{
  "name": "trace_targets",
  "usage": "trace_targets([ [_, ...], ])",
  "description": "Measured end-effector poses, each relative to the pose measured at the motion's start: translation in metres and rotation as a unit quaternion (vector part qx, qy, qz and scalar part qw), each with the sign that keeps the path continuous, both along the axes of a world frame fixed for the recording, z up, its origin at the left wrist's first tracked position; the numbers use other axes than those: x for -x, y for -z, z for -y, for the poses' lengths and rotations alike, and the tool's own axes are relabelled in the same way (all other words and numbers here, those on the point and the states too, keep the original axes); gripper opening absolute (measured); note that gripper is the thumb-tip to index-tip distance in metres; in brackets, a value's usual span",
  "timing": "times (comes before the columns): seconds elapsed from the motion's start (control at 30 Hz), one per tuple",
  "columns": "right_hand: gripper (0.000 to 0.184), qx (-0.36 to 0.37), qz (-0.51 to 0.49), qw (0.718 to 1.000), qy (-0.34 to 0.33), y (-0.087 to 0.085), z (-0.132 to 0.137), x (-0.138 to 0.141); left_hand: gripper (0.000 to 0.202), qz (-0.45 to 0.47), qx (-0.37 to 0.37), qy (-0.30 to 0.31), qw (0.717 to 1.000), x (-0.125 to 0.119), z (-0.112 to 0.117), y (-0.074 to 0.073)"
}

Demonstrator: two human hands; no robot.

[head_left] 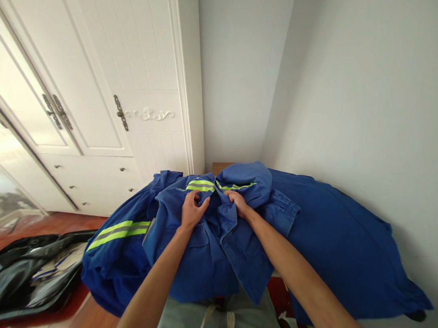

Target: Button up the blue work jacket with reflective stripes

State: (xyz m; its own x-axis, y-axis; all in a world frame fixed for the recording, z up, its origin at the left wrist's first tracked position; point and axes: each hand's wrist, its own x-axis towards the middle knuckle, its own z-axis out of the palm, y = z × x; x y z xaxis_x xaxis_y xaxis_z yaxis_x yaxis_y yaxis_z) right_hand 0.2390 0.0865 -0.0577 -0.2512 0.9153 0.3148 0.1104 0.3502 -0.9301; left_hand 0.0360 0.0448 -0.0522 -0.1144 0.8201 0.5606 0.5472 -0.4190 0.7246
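Observation:
A blue work jacket (206, 255) with neon yellow and grey reflective stripes lies spread in front of me over a pile of more blue cloth. My left hand (192, 210) is closed on the jacket's left front edge just below the collar. My right hand (237, 201) pinches the opposite front edge near the collar. The two hands are close together at the jacket's neck opening. A sleeve with a reflective stripe (117, 232) hangs off to the left.
More blue fabric (340, 245) spreads to the right against a white wall. A white wardrobe (98, 102) with metal handles and drawers stands at the back left. An open black bag (28, 277) lies on the wooden floor at left. Grey trousers (215, 321) show at the bottom.

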Motion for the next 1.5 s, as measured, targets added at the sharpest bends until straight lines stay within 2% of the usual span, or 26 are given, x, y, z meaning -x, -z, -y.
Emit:
trace_targets([
  [0.07, 0.013, 0.016, 0.012, 0.999, -0.036, -0.004, 0.004, 0.001, 0.047, -0.085, -0.062, -0.042, 0.994, 0.002, 0.004, -0.005],
  [0.13, 0.015, 0.029, 0.023, 0.997, -0.069, -0.009, 0.007, 0.002, 0.045, -0.164, -0.104, -0.053, 0.980, 0.005, 0.005, -0.012],
  [0.23, 0.021, 0.044, 0.038, 0.993, -0.103, -0.014, 0.010, 0.002, 0.040, -0.257, -0.119, -0.019, 0.959, 0.001, -0.003, -0.021],
  [0.33, 0.019, 0.063, 0.049, 0.990, -0.114, -0.016, 0.012, 0.000, 0.054, -0.300, -0.080, 0.033, 0.950, -0.012, -0.019, -0.026],
  [0.4, 0.016, 0.075, 0.053, 0.990, -0.110, -0.016, 0.013, -0.003, 0.058, -0.293, -0.045, 0.053, 0.953, -0.024, -0.030, -0.025],
  [0.5, 0.011, 0.088, 0.054, 0.990, -0.093, -0.016, 0.014, -0.007, 0.042, -0.255, -0.024, 0.037, 0.966, -0.034, -0.038, -0.020],
  [0.6, 0.005, 0.089, 0.064, 0.991, -0.071, -0.018, 0.013, -0.008, 0.019, -0.225, -0.021, 0.010, 0.974, -0.032, -0.040, -0.013],
  [0.73, 0.012, 0.067, 0.103, 0.992, -0.017, -0.019, 0.013, -0.005, 0.019, -0.195, -0.019, 0.000, 0.981, -0.023, -0.042, -0.007],
  [0.83, 0.016, 0.020, 0.126, 0.990, 0.064, -0.022, 0.020, 0.000, 0.021, -0.187, -0.020, -0.012, 0.982, -0.023, -0.042, -0.004],
  [0.9, 0.018, -0.040, 0.147, 0.978, 0.139, -0.031, 0.031, 0.005, 0.020, -0.187, -0.019, -0.020, 0.982, -0.025, -0.041, -0.003],
  [0.97, 0.018, -0.141, 0.199, 0.947, 0.207, -0.044, 0.044, 0.012, 0.017, -0.191, -0.018, -0.020, 0.981, -0.028, -0.039, -0.003],
  [1.0, 0.018, -0.196, 0.233, 0.927, 0.219, -0.051, 0.049, 0.017, 0.015, -0.193, -0.017, -0.016, 0.981, -0.028, -0.038, -0.003],
  [1.07, 0.018, -0.276, 0.306, 0.892, 0.187, -0.064, 0.055, 0.029, 0.011, -0.195, -0.015, -0.007, 0.981, -0.029, -0.037, -0.005],
  [1.1, 0.018, -0.288, 0.339, 0.882, 0.155, -0.069, 0.054, 0.035, 0.011, -0.194, -0.013, -0.002, 0.981, -0.028, -0.037, -0.005],
  [1.17, 0.017, -0.275, 0.403, 0.865, 0.117, -0.074, 0.047, 0.046, 0.013, -0.190, -0.008, 0.004, 0.982, -0.026, -0.037, -0.005],
  [1.23, 0.017, -0.241, 0.451, 0.850, 0.127, -0.071, 0.035, 0.052, 0.014, -0.181, -0.002, 0.009, 0.983, -0.024, -0.038, -0.003],
  [1.3, 0.013, -0.212, 0.460, 0.850, 0.147, -0.064, 0.023, 0.050, 0.018, -0.170, 0.005, 0.014, 0.985, -0.022, -0.041, -0.001],
  [1.37, 0.008, -0.191, 0.440, 0.864, 0.156, -0.055, 0.015, 0.043, 0.024, -0.158, 0.009, 0.021, 0.987, -0.021, -0.044, 0.001],
  [1.5, 0.010, -0.180, 0.419, 0.878, 0.142, -0.036, 0.012, 0.024, 0.033, -0.148, 0.004, 0.049, 0.988, -0.019, -0.048, 0.005],
])
